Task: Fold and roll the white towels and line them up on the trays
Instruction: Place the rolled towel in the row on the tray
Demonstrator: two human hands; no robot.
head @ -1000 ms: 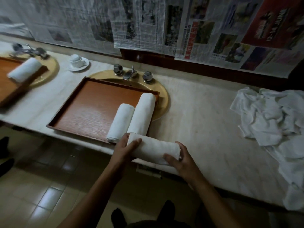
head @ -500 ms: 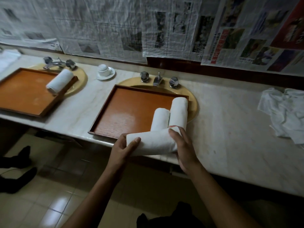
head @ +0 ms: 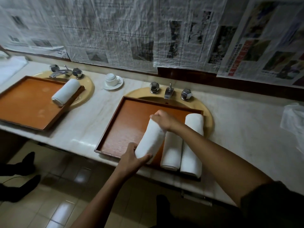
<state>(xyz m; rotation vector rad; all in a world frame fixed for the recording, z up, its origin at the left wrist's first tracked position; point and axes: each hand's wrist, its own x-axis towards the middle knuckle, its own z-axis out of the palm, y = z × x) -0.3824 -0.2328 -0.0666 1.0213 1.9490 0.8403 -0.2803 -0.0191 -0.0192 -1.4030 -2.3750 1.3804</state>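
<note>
Tray [head: 24,109] at the counter's [head: 98,116] left end, over a sink, carries one rolled towel [head: 65,92] at its rt rear corner. Cup on saucer [head: 112,80] sits by the counter's back edge, betw. the two sinks. Second tray [head: 131,116] lies mid-counter, reaching the front edge. Left hand [head: 131,159] has its grip clamped on the near end of a towel roll [head: 150,140]; right hand [head: 162,119], grip likewise clamped, holds the far end. It's angled over the second tray, just left of a shorter roll [head: 171,152] and a longer roll [head: 192,145], side by side, touching, along the tray's rt side. Loose towels [head: 294,122] at the counter's rt end.
</note>
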